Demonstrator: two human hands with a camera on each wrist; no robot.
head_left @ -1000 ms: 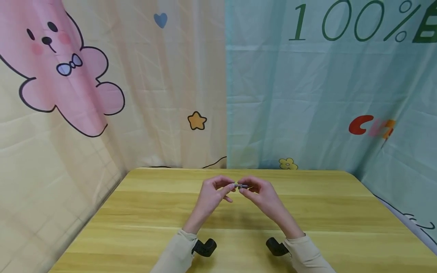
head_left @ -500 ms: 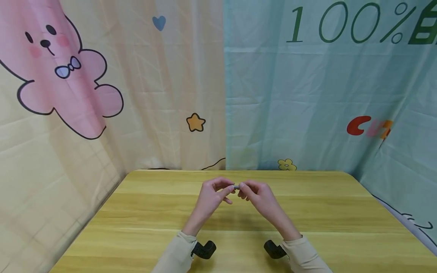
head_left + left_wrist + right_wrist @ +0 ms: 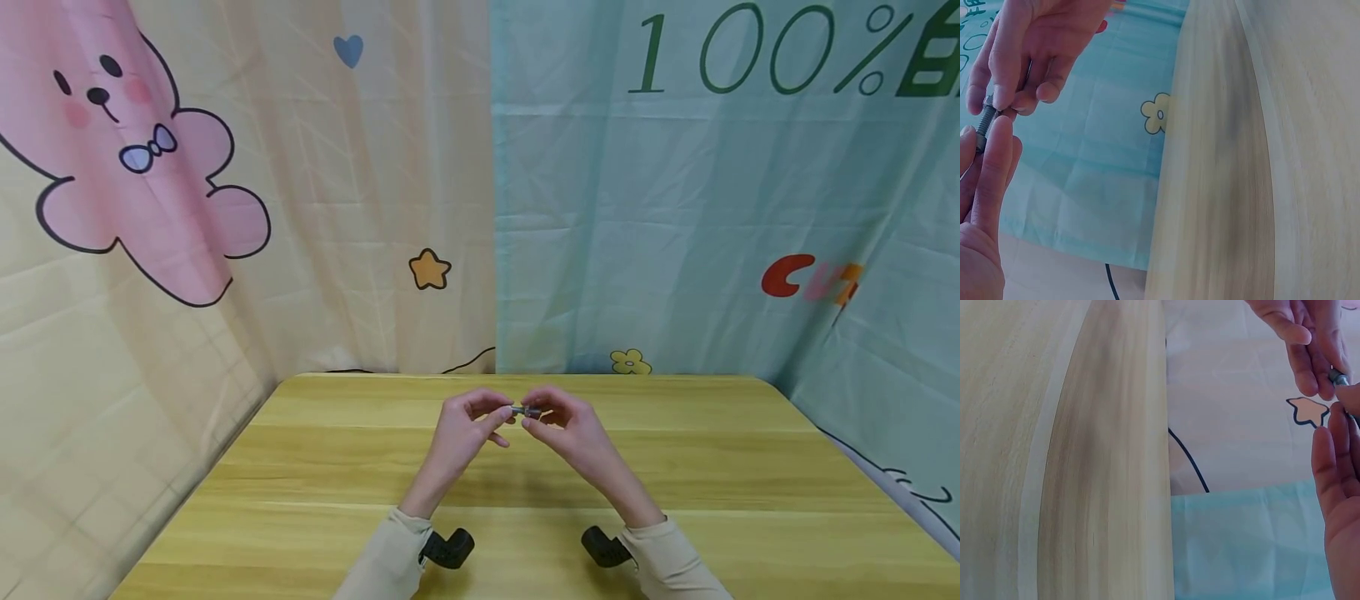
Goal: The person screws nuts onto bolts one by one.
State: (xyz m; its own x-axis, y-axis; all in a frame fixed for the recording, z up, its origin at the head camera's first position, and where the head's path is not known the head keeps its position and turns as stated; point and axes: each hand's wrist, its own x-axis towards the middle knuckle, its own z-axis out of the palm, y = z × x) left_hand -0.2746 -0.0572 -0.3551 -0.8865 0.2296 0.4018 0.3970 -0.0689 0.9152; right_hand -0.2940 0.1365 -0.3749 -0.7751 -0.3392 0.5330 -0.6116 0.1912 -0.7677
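Observation:
A small grey metal bolt with a threaded shank is held level above the table, between my two hands. My left hand pinches its head end between thumb and fingers. At the other end my right hand has thumb and forefinger on either side of a nut on the bolt. The left wrist view shows bare thread between the two hands. In the right wrist view the fingers hide much of the bolt, and only its left-hand end shows clearly.
The wooden table spreads beneath both hands. Printed curtains hang along its back and sides. Black wrist devices sit under both sleeves.
The right fingers closed over the nut end half a second ago, covering it; now they are spread wider and more of the bolt shows. My left hand stays nearly still.

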